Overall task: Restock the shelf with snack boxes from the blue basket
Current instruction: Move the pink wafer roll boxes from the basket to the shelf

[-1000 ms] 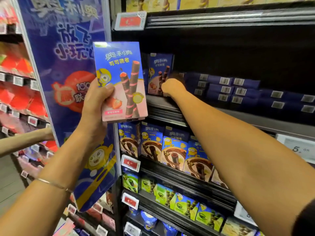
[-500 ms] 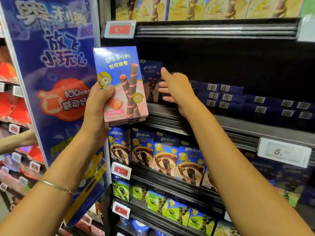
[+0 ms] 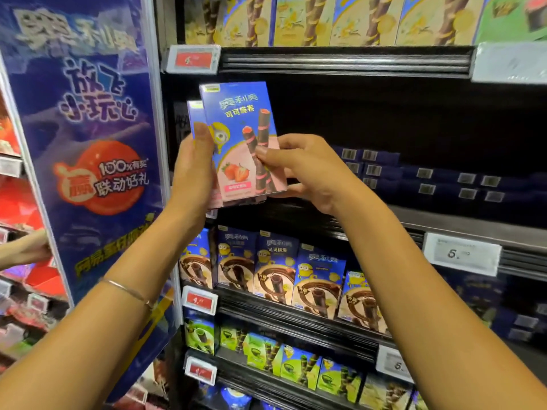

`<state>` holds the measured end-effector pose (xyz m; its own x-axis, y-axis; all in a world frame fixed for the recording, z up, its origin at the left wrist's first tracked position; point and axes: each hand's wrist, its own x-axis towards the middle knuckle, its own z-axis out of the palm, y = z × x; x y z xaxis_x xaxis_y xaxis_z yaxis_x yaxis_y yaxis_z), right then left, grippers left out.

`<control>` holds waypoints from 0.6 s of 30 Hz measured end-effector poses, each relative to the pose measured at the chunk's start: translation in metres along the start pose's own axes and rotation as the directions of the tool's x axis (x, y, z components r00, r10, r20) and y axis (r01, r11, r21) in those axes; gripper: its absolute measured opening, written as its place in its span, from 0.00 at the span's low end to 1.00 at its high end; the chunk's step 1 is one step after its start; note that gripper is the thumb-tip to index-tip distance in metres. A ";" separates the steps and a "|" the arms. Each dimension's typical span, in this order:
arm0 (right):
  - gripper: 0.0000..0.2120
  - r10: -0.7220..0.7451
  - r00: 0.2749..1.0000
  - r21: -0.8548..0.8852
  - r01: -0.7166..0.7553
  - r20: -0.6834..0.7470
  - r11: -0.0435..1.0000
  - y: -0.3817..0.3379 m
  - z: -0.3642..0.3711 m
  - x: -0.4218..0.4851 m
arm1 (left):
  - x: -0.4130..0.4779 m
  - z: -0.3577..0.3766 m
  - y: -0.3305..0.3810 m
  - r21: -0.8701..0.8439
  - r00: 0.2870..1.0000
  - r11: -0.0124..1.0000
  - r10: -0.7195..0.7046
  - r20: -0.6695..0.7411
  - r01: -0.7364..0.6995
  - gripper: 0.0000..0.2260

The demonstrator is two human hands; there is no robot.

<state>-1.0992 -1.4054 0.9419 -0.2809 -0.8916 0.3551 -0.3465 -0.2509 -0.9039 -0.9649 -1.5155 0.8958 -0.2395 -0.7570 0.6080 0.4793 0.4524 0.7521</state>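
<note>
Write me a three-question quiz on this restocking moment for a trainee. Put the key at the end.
1. True or false: the right hand hangs empty, clear of the front blue-and-pink cardboard snack box.
2. Which fruit is printed on that front box? A) banana B) strawberry C) grape
3. Fill in: the left hand holds at least ____ boxes, with the second blue box peeking out behind the first.
Key: 1 false, its fingers pinch the box's right edge; 2 B; 3 two.
</note>
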 end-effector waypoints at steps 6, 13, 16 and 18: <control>0.11 0.015 0.990 -0.047 -0.022 -0.139 0.999 0.009 -0.037 0.012 | 0.022 -0.014 -0.011 0.132 0.989 0.989 0.078 -0.127 -0.061 0.13; 0.14 0.141 0.948 -0.252 -0.216 -0.285 0.943 0.041 -0.052 0.047 | 0.045 -0.024 -0.013 0.189 0.988 0.976 0.125 -0.091 -0.106 0.08; 0.09 0.115 0.933 -0.407 -0.258 -0.342 0.876 0.048 -0.051 0.064 | 0.050 -0.024 -0.015 0.143 0.988 0.986 0.104 -0.117 -0.086 0.07; 0.06 0.097 0.933 -0.525 -0.279 -0.347 0.804 0.048 -0.049 0.074 | 0.052 -0.023 -0.016 0.135 0.988 0.988 0.093 -0.124 -0.076 0.07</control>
<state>-1.1803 -1.4645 0.9364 -0.6065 -0.7250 0.3264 -0.6699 0.2449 -0.7008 -0.9652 -1.5725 0.9097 -0.0871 -0.7646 0.6386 0.3778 0.5678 0.7314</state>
